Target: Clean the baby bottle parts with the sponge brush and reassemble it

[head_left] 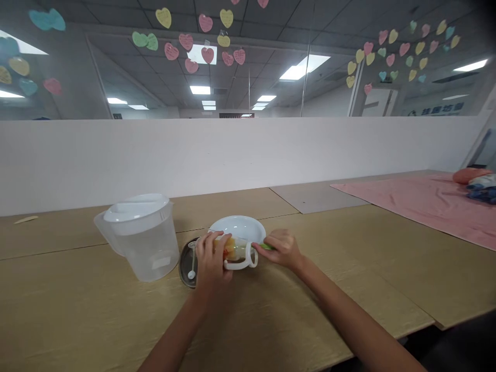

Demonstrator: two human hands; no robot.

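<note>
My left hand [212, 261] is wrapped round a clear baby bottle [237, 249] with orange and yellow print and white side handles. The bottle lies tilted on its side, its mouth toward the right. My right hand [283, 247] is closed on a green-handled bottle brush [266, 247], which points into the bottle's mouth; its head cannot be made out clearly. Just behind the bottle stands a white bowl [239, 223]. To the left of my left hand, a dark round dish [185, 266] carries a white straw piece [191, 273] with a rounded end, partly hidden by my fingers.
A translucent lidded pitcher [149, 248] stands on the table [96, 315] at the left. A pink cloth [418, 199] covers the far right, with a coloured bundle [480, 186] on it. Behind runs a white low wall [232, 155] with glass above it.
</note>
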